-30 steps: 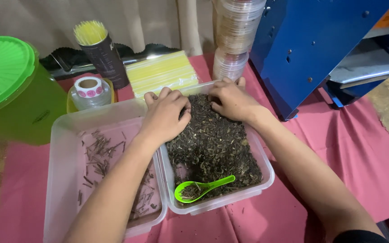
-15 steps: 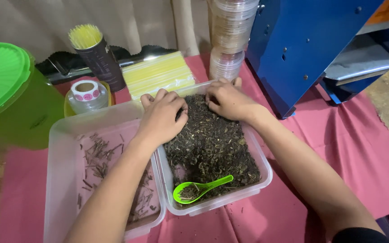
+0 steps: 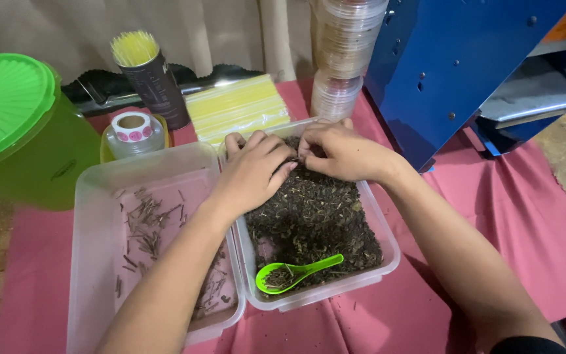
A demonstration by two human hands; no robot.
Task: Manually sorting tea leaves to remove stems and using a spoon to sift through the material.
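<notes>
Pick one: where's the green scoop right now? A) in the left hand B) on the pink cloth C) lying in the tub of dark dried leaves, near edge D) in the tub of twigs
C: the green scoop lies on the dark dried leaves at the near end of the right-hand tub, with both the left hand and the right hand up at the far end, neither touching it.

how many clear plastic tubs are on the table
2. One clear plastic tub on the left holds thin twigs; the other clear tub, right beside it, holds dark dried leaves. None seem hidden.
</notes>
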